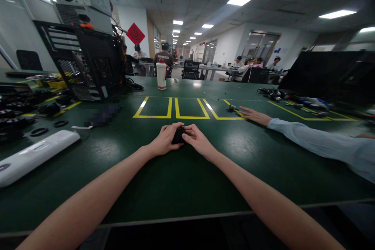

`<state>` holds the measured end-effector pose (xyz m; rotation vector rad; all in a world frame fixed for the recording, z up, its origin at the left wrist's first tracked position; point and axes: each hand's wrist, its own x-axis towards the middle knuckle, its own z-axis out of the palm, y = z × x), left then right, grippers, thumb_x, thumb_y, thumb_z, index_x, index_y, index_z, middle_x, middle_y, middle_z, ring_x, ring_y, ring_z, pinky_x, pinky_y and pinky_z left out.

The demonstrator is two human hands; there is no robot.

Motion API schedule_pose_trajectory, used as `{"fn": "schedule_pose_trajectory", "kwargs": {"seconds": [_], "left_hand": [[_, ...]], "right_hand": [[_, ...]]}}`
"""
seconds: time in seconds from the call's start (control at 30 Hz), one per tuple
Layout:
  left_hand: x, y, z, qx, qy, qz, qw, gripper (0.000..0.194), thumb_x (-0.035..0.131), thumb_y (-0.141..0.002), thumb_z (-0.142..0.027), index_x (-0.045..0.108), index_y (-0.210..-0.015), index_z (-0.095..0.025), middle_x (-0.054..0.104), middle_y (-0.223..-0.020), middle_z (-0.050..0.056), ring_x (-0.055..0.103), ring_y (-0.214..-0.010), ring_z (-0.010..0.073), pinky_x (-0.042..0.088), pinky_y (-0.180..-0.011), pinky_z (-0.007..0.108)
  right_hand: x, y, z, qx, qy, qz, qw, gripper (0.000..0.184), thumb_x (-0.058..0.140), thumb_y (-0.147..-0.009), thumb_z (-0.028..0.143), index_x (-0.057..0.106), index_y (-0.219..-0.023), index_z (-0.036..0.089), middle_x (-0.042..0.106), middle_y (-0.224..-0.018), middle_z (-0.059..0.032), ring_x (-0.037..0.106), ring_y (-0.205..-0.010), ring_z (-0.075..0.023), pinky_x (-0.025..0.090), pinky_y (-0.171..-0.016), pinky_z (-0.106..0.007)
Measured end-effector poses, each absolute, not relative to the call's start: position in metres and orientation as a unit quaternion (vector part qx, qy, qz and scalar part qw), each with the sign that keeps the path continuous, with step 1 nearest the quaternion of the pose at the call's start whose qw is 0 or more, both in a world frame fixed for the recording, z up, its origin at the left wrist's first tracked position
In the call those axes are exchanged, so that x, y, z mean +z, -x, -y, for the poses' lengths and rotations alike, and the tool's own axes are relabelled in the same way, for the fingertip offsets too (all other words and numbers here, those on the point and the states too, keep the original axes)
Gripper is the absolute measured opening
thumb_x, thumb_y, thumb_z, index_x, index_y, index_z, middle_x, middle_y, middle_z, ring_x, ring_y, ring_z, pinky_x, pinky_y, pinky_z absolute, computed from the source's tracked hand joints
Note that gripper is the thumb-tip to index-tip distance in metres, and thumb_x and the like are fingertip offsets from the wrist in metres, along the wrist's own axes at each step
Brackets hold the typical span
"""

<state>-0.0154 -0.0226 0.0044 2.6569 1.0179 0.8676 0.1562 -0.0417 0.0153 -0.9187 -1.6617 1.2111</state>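
Observation:
A small black object (177, 136) is held between my two hands, just above or on the green table (181, 187); its exact kind cannot be made out. My left hand (166, 139) grips it from the left, thumb low and fingers over the top. From the right, my right hand (197, 140) closes on it with the thumb and fingertips. Both hands cover much of its surface. Beyond them, yellow tape (152, 116) marks several box outlines on the table.
A co-worker's hand (254, 116) reaches in from the right beside a small metal-ended part (232, 108). An open black computer case (102, 62) stands at left, near a white elongated device (41, 156) and black rings (39, 131). A white cup (161, 75) stands behind the tape.

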Motion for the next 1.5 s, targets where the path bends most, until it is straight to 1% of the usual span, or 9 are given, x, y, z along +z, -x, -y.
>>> {"fn": "schedule_pose_trajectory", "kwargs": {"seconds": [0.13, 0.33, 0.5, 0.7, 0.93, 1.03, 1.13, 1.37, 1.5], "left_hand": [[0.0037, 0.0152, 0.0219, 0.295, -0.89, -0.338, 0.082, 0.066, 0.059, -0.07, -0.028, 0.021, -0.124, -0.023, 0.041, -0.122, 0.008, 0.04, -0.113, 0.0236, 0.024, -0.096, 0.041], [0.0036, 0.0154, 0.022, 0.295, -0.888, -0.342, 0.088, 0.065, 0.058, -0.07, -0.029, 0.021, -0.124, -0.023, 0.041, -0.121, 0.008, 0.04, -0.113, 0.0239, 0.025, -0.096, 0.042], [0.0043, 0.0159, 0.0225, 0.294, -0.889, -0.341, 0.086, 0.065, 0.058, -0.07, -0.029, 0.021, -0.124, -0.023, 0.041, -0.121, 0.008, 0.04, -0.113, 0.0236, 0.025, -0.096, 0.042], [0.0043, 0.016, 0.0217, 0.293, -0.889, -0.341, 0.087, 0.064, 0.058, -0.071, -0.029, 0.022, -0.124, -0.023, 0.042, -0.121, 0.007, 0.041, -0.112, 0.0234, 0.024, -0.097, 0.042], [0.0036, 0.0159, 0.0214, 0.291, -0.889, -0.343, 0.084, 0.065, 0.058, -0.07, -0.03, 0.022, -0.124, -0.022, 0.042, -0.12, 0.008, 0.04, -0.112, 0.0235, 0.024, -0.097, 0.042], [0.0033, 0.0155, 0.0215, 0.293, -0.889, -0.343, 0.08, 0.065, 0.058, -0.07, -0.03, 0.022, -0.124, -0.022, 0.042, -0.12, 0.008, 0.041, -0.112, 0.0237, 0.024, -0.097, 0.042], [0.0039, 0.0154, 0.0223, 0.293, -0.889, -0.343, 0.082, 0.064, 0.057, -0.071, -0.03, 0.022, -0.124, -0.022, 0.042, -0.12, 0.008, 0.041, -0.111, 0.0237, 0.025, -0.096, 0.042], [0.0057, 0.0156, 0.023, 0.289, -0.89, -0.342, 0.09, 0.064, 0.057, -0.071, -0.03, 0.021, -0.124, -0.023, 0.042, -0.12, 0.008, 0.041, -0.112, 0.0235, 0.024, -0.096, 0.042], [0.0065, 0.0159, 0.0236, 0.289, -0.889, -0.344, 0.089, 0.064, 0.057, -0.071, -0.03, 0.022, -0.123, -0.023, 0.042, -0.12, 0.008, 0.041, -0.111, 0.0235, 0.024, -0.096, 0.042]], "right_hand": [[0.0131, -0.1572, 0.0397, 0.478, 0.376, 0.667, 0.43, 0.021, 0.053, -0.075, 0.03, 0.048, -0.093, 0.02, 0.053, -0.094, -0.003, 0.052, -0.094, -0.0161, 0.042, -0.085, -0.037], [0.0149, -0.1576, 0.0411, 0.472, 0.39, 0.674, 0.414, 0.034, 0.055, -0.073, 0.024, 0.048, -0.106, 0.019, 0.053, -0.101, -0.0055, 0.052, -0.096, -0.0167, 0.04, -0.089, -0.038], [0.0143, -0.1578, 0.0415, 0.492, 0.359, 0.673, 0.42, 0.03, 0.058, -0.072, 0.025, 0.049, -0.1, 0.019, 0.053, -0.101, -0.0047, 0.052, -0.098, -0.0165, 0.04, -0.09, -0.037], [0.0115, -0.1573, 0.0408, 0.463, 0.372, 0.676, 0.436, 0.018, 0.051, -0.076, 0.031, 0.049, -0.092, 0.021, 0.053, -0.098, -0.0031, 0.051, -0.099, -0.0164, 0.042, -0.087, -0.038], [0.0101, -0.1578, 0.0363, 0.462, 0.396, 0.674, 0.419, 0.032, 0.053, -0.075, 0.028, 0.049, -0.106, 0.019, 0.053, -0.107, -0.0069, 0.051, -0.099, -0.0172, 0.039, -0.091, -0.039], [0.0107, -0.1574, 0.0366, 0.472, 0.384, 0.677, 0.414, 0.03, 0.053, -0.075, 0.026, 0.049, -0.103, 0.018, 0.053, -0.105, -0.007, 0.054, -0.095, -0.0167, 0.04, -0.089, -0.038], [0.0122, -0.157, 0.0397, 0.495, 0.362, 0.667, 0.423, 0.029, 0.057, -0.072, 0.025, 0.048, -0.099, 0.019, 0.053, -0.101, -0.0047, 0.054, -0.096, -0.0158, 0.041, -0.088, -0.037], [0.0161, -0.157, 0.0432, 0.476, 0.368, 0.672, 0.431, 0.022, 0.054, -0.075, 0.031, 0.048, -0.093, 0.02, 0.052, -0.1, -0.0033, 0.049, -0.101, -0.0158, 0.042, -0.088, -0.036], [0.0154, -0.1578, 0.0418, 0.472, 0.385, 0.671, 0.423, 0.025, 0.054, -0.075, 0.03, 0.048, -0.096, 0.02, 0.052, -0.099, -0.0039, 0.051, -0.097, -0.0162, 0.043, -0.086, -0.037]]}}
